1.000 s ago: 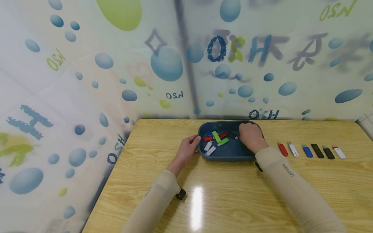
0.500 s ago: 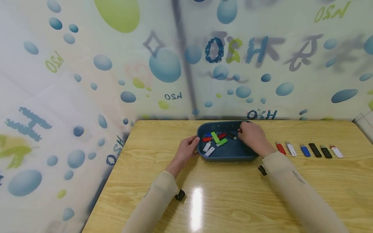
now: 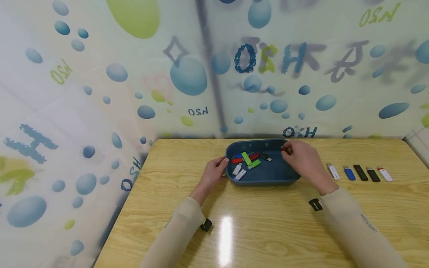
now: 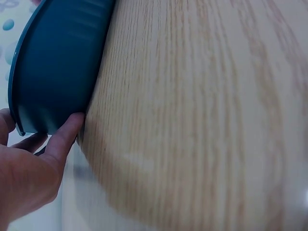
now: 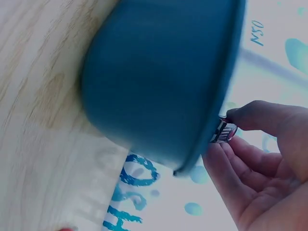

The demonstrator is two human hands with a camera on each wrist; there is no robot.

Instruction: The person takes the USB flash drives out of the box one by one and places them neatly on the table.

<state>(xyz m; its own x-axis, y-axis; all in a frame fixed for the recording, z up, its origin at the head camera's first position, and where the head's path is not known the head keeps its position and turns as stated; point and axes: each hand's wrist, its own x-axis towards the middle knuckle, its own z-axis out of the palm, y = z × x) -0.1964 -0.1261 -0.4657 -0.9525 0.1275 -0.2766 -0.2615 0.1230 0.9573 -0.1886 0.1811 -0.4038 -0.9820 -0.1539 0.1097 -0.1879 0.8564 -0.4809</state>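
Note:
A dark blue plastic bin sits near the table's back edge. My left hand grips its left end, thumb at the rim and fingers against the outer wall, as the left wrist view shows. Over the bin's right rim, my right hand pinches a USB stick between thumb and fingers; its metal plug shows, and it looks dark red in the head view. Inside the bin's left half lie several USB sticks, among them a green one, a black one and a white one.
To the right of the bin, USB sticks lie in a row on the wooden table: a white one, a blue one, black ones and a white-and-red one. A printed wall covering stands behind the table.
My right hand has moved rightward from inside the bin to over its right rim with the USB stick pinched. It now hides the red stick in the row. My left hand keeps its hold.

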